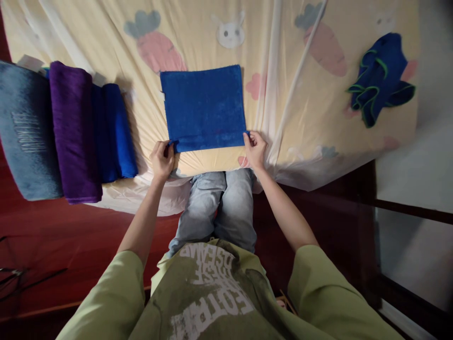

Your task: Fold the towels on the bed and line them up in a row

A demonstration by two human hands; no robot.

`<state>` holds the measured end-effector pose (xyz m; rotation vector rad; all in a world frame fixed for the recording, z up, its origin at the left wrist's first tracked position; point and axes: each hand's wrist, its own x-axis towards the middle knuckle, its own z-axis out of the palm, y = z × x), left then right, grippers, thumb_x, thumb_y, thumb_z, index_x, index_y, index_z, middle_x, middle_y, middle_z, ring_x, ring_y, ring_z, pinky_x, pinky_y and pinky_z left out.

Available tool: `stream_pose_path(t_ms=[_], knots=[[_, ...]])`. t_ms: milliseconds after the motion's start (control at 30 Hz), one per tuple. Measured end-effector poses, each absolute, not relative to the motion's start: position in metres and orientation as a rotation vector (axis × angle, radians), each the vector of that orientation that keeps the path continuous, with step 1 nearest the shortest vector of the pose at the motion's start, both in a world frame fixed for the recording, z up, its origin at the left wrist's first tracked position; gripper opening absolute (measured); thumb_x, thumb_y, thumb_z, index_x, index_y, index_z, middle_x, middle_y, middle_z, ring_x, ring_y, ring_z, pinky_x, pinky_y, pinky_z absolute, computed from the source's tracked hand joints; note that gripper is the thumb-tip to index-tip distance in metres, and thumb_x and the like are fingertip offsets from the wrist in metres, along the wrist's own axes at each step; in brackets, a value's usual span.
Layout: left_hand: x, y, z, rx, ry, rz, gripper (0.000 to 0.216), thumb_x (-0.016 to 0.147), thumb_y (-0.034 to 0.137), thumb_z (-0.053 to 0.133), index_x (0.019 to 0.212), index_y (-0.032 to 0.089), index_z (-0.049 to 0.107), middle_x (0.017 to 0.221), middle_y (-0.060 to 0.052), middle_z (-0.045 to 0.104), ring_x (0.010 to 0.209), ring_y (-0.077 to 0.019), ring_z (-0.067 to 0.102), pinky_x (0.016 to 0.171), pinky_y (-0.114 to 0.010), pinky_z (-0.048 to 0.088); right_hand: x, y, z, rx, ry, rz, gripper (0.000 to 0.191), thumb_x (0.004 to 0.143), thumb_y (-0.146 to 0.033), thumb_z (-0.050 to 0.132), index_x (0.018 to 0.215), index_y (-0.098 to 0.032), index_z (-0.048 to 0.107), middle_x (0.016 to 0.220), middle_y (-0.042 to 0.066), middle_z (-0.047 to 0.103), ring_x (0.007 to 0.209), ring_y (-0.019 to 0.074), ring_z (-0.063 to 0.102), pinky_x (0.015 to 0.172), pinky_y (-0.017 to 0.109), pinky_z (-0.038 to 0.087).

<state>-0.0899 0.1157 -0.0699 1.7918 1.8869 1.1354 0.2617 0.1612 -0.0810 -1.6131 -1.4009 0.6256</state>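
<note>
A blue towel lies flat on the bed in front of me, its near edge turned over in a narrow strip. My left hand pinches the near left corner of this towel between thumb and fingers. At the near right corner, my right hand grips the same edge in a pinch. Both hands sit close to the front edge of the mattress, level with the folded strip.
The bed has a cream sheet printed with carrots and rabbits. To the left stand rolled or folded towels: grey-blue, purple and blue. A crumpled blue cloth with green edging lies far right. Dark red floor shows below.
</note>
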Motion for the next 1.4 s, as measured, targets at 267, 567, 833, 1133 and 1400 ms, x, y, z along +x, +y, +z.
stream_pose_path(t_ms=[267,567,833,1133,1400], knots=[[-0.0887,0.1157,-0.0691,1.774,1.892,1.132,0.023,0.101,0.041,0.056,0.099,0.022,0.069,0.088,-0.006,0.063,0.080,-0.0185,0.061,0.075,-0.032,0.047,0.2608,0.1614,-0.0809,-1.615,-1.398,0.605,0.049,0.096,-0.066,0.059,0.098,-0.018,0.072,0.077,0.001,0.064,0.068,0.0130,0.059,0.070,0.027,0.053],[-0.0898,0.1175,-0.0714,1.759,1.908,1.136,0.019,0.099,0.037,0.058,0.097,0.022,0.069,0.086,-0.005,0.062,0.081,-0.0189,0.061,0.076,-0.032,0.047,0.2608,0.1618,-0.0822,-1.619,-1.428,0.581,0.049,0.098,-0.064,0.057,0.100,-0.018,0.072,0.079,0.003,0.066,0.070,0.0138,0.061,0.070,0.027,0.053],[-0.0878,0.1175,-0.0725,1.601,1.943,1.156,0.022,0.097,0.039,0.063,0.112,0.022,0.062,0.085,-0.001,0.065,0.074,-0.0154,0.062,0.074,-0.029,0.049,0.2604,0.1609,-0.0814,-1.632,-1.409,0.583,0.047,0.097,-0.063,0.060,0.101,-0.019,0.072,0.078,0.001,0.065,0.068,0.0124,0.059,0.070,0.027,0.052],[-0.0851,0.1177,-0.0718,1.573,1.970,1.204,0.024,0.095,0.037,0.066,0.113,0.022,0.059,0.083,0.001,0.062,0.071,-0.0135,0.061,0.070,-0.027,0.048,0.2593,0.1620,-0.0803,-1.643,-1.430,0.557,0.045,0.098,-0.060,0.060,0.100,-0.017,0.072,0.077,0.001,0.064,0.066,0.0116,0.058,0.068,0.026,0.050],[-0.0885,0.1177,-0.0772,1.654,1.949,1.177,0.023,0.101,0.044,0.059,0.099,0.021,0.060,0.083,-0.001,0.056,0.073,-0.0143,0.057,0.073,-0.029,0.046,0.2588,0.1619,-0.0788,-1.650,-1.427,0.560,0.046,0.098,-0.062,0.058,0.099,-0.018,0.071,0.077,0.001,0.065,0.067,0.0122,0.059,0.069,0.027,0.051]])
